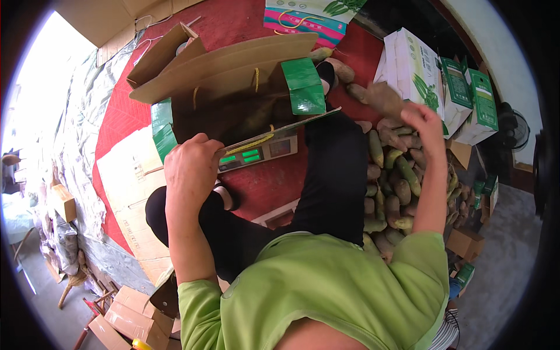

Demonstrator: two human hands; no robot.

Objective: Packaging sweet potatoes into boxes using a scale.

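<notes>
My left hand (pixel 193 162) is closed on the near flap of an open cardboard box (pixel 227 61) with green end flaps and yellow cord handles. The box rests on a digital scale (pixel 282 149) with lit green figures. In its shadowed inside lies at least one greenish radish (pixel 256 118); the rest is too dark to make out. My right hand (pixel 426 121) grips one end of a brown, soil-covered radish (pixel 383 99), blurred by motion. That radish is above a large heap of green and brown radishes (pixel 402 175) beside my right leg.
White-and-green printed cartons (pixel 417 70) stand at the far right, near a black fan (pixel 513 129). Flattened cardboard (pixel 131 186) lies left on the red floor covering (pixel 114 169). Brown boxes (pixel 131 312) sit at lower left. A pink-and-blue carton (pixel 306 26) stands at the back.
</notes>
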